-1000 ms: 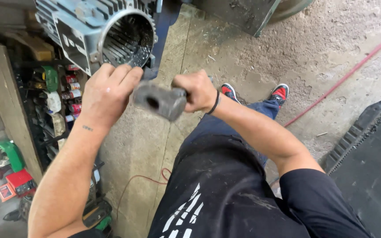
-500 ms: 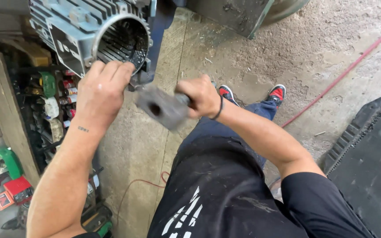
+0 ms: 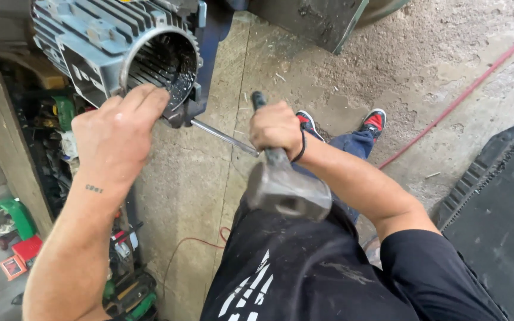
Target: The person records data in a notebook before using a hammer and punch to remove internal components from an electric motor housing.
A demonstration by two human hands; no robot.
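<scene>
A grey finned motor housing with an open round bore sits at the upper left. My left hand rests on the lower rim of that bore, fingers curled over the edge. My right hand grips the handle of a heavy steel hammer. The hammer head hangs low and near my black shirt, pointing away from the housing. A thin metal rod sticks out from the housing's lower right corner towards my right hand.
A wooden shelf crammed with tools stands at the left. A red hose crosses the concrete floor at the right, beside a black ribbed mat. A thin red wire lies near my legs. My red and black shoes show below.
The hammer has swung back from the housing, its head now down near my torso. The thin rod has come into sight. My left hand stays on the bore's rim.
</scene>
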